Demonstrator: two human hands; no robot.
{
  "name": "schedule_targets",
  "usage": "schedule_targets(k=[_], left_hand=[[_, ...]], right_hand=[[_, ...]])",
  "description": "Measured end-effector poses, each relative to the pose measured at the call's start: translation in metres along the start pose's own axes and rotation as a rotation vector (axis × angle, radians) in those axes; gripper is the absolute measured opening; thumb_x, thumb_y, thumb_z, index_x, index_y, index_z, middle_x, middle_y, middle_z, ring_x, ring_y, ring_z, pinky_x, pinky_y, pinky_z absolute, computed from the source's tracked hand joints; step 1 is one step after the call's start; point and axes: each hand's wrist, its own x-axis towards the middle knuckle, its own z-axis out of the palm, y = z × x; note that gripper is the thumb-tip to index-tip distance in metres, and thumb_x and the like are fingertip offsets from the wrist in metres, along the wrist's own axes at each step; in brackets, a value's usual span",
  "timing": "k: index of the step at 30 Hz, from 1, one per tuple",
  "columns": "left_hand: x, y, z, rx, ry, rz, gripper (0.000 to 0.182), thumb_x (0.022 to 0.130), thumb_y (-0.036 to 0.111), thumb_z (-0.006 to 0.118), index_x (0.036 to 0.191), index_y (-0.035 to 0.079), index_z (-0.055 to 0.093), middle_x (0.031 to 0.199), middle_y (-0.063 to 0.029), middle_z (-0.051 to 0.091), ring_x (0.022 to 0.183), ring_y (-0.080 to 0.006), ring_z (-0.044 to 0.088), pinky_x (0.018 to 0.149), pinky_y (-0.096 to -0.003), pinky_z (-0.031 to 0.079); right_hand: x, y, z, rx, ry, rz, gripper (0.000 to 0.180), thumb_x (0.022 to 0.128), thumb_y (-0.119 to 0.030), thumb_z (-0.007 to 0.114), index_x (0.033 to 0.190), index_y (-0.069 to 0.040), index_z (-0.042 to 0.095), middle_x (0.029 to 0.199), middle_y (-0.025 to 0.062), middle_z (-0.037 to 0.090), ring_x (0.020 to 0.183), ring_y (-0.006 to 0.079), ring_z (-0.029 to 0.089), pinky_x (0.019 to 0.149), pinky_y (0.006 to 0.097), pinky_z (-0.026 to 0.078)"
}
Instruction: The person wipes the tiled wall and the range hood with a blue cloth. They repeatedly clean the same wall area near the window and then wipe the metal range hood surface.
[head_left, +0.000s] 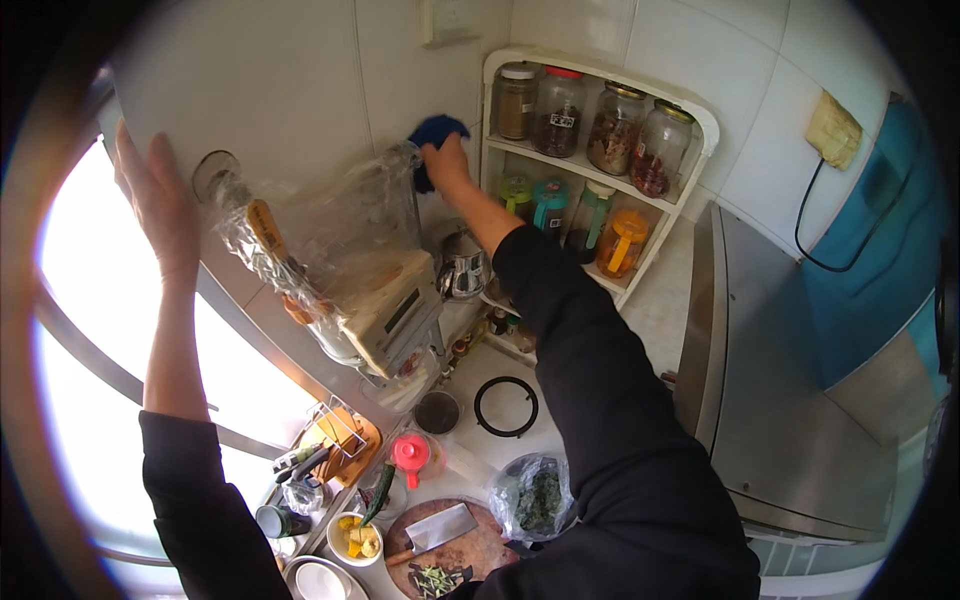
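My right hand (450, 166) grips a dark blue cloth (439, 131) against the tiled wall (420, 71), just left of a white spice rack (600, 166). Raised at the far left, my left hand (159, 206) holds nothing and has its fingers extended. It is at the wall's edge beside the bright window (90, 247); whether it touches the wall I cannot tell. Between my hands hang clear plastic bags (330, 195) and a wooden-handled utensil (264, 229). Below them is a cream-coloured appliance (394, 311) with a small dark display.
A cleaver (441, 529) lies on a round chopping board (487, 517) with cut green pieces. Nearby stand a bowl of yellow pieces (355, 540), a red-lidded jug (412, 452) and a bag of greens (536, 499). A steel kettle (461, 262) stands below my right hand; a steel range hood (787, 360) is at right.
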Motion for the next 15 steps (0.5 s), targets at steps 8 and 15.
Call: schedule_targets(k=[8,15], left_hand=[[0.001,-0.003,0.002,0.060,0.061,0.085,0.049,0.104,0.030,0.047,0.148,0.012,0.034,0.139,-0.0190,0.044,0.133,-0.0360,0.040,0.108,-0.0471,0.038],[0.002,-0.008,0.006,0.091,0.053,0.025,0.054,0.101,0.033,0.051,0.149,0.018,0.032,0.138,-0.0164,0.046,0.130,-0.0367,0.042,0.105,-0.0490,0.040]], right_hand=[[0.013,0.050,-0.001,-0.445,0.094,-0.097,0.038,0.086,-0.016,0.065,0.110,0.011,0.055,0.111,0.0300,0.064,0.100,0.0415,0.065,0.080,0.0458,0.053],[0.036,-0.115,-0.113,-0.158,0.181,-0.253,0.048,0.075,-0.018,0.071,0.112,0.010,0.060,0.102,0.0223,0.066,0.090,0.0312,0.064,0.072,0.0395,0.052]])
